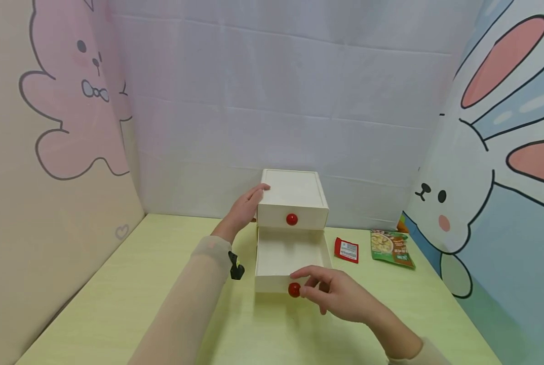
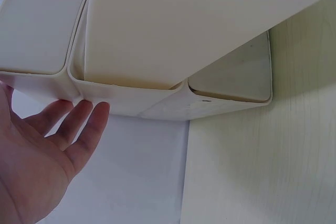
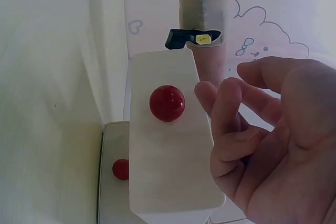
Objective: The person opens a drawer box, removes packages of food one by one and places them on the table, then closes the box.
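A white drawer cabinet [image 1: 294, 186] with red knobs stands at the back middle of the table. Its middle drawer [image 1: 268, 284] is pulled out towards me. My left hand [image 1: 244, 209] rests against the cabinet's left side; in the left wrist view its extended fingers [image 2: 86, 129] touch the side wall. In front of the pulled-out drawer hovers my right hand [image 1: 340, 294], thumb and fingers loosely bent beside the round red knob [image 1: 294, 289]. The right wrist view shows a gap between this hand and the drawer's knob [image 3: 167, 103]. A lower drawer's knob [image 3: 121, 169] shows partly behind.
To the right of the cabinet lie a small red packet [image 1: 347, 250] and a green food packet [image 1: 392, 248]. A white curtain [image 1: 281, 91] hangs behind the table [image 1: 162, 253]. Cartoon-printed panels [image 1: 454, 213] stand at both sides.
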The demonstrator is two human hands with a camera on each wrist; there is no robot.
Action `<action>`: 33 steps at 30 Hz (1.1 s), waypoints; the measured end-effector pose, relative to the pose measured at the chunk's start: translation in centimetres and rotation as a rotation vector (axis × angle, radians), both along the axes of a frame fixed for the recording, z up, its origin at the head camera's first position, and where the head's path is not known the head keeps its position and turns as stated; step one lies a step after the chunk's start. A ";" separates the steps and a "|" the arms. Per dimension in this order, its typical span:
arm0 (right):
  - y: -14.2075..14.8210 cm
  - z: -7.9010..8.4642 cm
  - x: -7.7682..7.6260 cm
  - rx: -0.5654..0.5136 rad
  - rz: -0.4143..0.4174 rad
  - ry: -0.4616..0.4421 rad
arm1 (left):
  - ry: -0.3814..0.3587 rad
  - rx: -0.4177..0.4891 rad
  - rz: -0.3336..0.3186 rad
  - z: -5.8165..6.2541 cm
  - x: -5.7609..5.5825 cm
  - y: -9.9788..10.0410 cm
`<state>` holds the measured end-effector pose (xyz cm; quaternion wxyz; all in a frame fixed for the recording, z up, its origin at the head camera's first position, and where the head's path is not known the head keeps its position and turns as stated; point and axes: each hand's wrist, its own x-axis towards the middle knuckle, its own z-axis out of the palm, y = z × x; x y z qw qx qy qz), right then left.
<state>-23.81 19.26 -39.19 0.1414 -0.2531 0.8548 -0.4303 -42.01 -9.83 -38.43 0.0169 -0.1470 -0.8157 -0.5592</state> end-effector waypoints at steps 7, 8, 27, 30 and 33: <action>-0.1 -0.8 -0.1 0.105 0.055 0.030 | 0.005 -0.006 0.003 -0.2 -0.2 -0.1; -0.1 -1.0 -0.1 0.112 0.057 0.028 | 0.005 -0.007 0.003 -0.2 -0.2 -0.1; -1.0 -3.9 -0.6 0.013 0.020 0.190 | -0.001 -0.005 0.005 0.0 -0.1 -0.1; -1.2 -4.1 -0.6 0.025 -0.007 0.210 | -0.006 -0.001 0.011 -0.1 -0.2 0.0; -1.4 -4.1 -0.6 0.028 -0.019 0.225 | -0.007 0.000 0.013 -0.2 -0.2 0.0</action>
